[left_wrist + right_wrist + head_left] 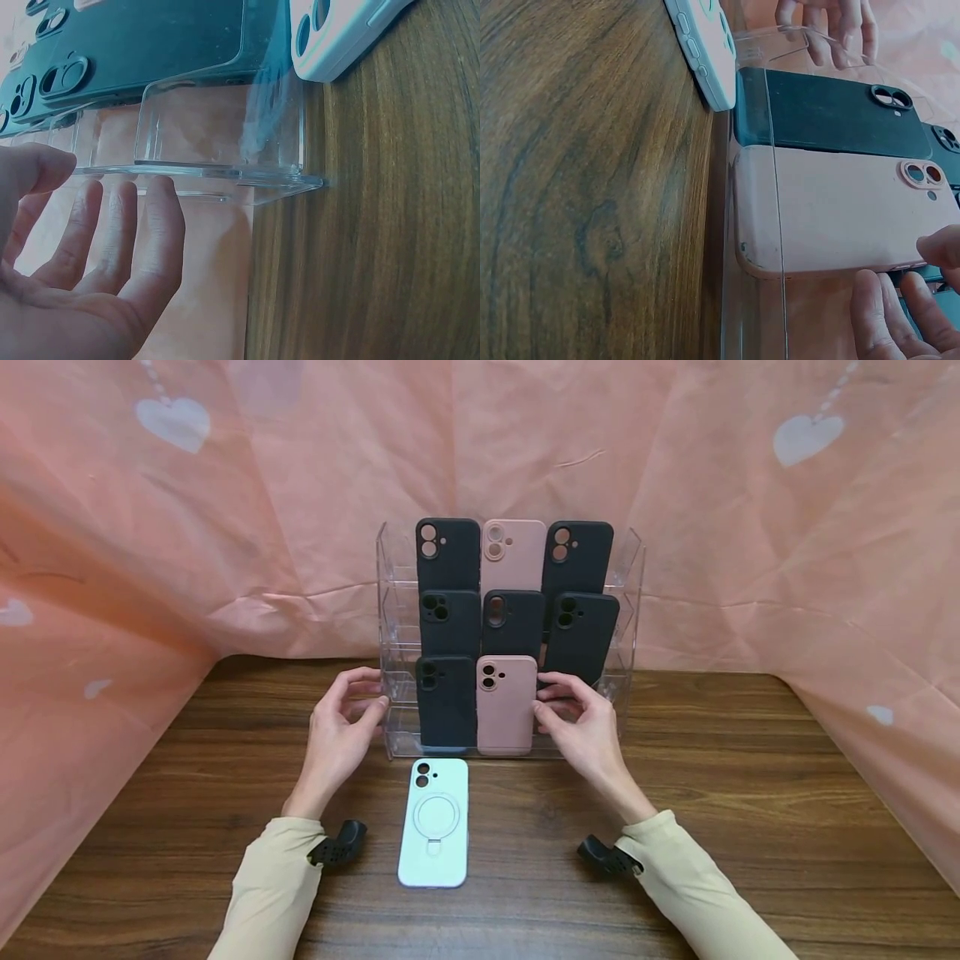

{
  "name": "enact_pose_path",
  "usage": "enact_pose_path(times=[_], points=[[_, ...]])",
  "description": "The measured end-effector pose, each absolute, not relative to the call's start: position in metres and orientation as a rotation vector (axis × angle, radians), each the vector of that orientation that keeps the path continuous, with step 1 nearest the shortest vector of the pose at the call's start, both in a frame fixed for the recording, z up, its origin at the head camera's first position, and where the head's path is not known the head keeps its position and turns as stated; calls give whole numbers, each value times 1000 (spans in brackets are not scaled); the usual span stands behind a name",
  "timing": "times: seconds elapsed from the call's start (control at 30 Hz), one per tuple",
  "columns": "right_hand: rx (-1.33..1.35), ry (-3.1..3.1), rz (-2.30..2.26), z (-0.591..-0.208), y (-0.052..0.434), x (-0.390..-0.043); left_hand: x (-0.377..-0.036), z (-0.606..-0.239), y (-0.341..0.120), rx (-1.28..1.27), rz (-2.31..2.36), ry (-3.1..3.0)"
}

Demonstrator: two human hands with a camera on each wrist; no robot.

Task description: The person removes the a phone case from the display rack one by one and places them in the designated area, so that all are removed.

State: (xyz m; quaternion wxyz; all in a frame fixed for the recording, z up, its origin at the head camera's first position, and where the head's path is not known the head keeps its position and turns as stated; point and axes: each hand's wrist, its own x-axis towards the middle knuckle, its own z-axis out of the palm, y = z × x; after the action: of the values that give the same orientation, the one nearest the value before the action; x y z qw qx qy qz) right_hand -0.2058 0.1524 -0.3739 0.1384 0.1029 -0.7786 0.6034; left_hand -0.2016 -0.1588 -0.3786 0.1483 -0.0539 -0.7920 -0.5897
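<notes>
Near the back edge of the bench [697, 860], the clear rack [384, 610] props the lowest pink case [507, 714] upright behind its front lip [754, 322]. The left hand [341, 727], fingers loose, touches the rack's left side, perhaps steadying it; the right hand [588, 727] meets the case's right edge, its grip unclear.
</notes>
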Motion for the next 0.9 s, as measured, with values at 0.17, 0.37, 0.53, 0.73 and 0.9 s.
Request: enact_pose_path(times=[0.17, 0.37, 0.53, 0.73, 0.9], points=[[310, -2262, 1713, -374, 151, -207, -201, -378, -159, -162, -1703, -2267], [318, -2270, 1695, -375, 151, -209, -202, -379, -159, -154, -1703, -2279], [345, -2247, 1713, -375, 152, -210, -201, -379, -159, -160, -1701, -2278], [389, -2198, 1660, -375, 153, -211, -201, -379, -159, -157, -1702, -2281], [391, -2186, 1600, -373, 155, -210, -201, -379, -160, -154, -1696, -2288]])
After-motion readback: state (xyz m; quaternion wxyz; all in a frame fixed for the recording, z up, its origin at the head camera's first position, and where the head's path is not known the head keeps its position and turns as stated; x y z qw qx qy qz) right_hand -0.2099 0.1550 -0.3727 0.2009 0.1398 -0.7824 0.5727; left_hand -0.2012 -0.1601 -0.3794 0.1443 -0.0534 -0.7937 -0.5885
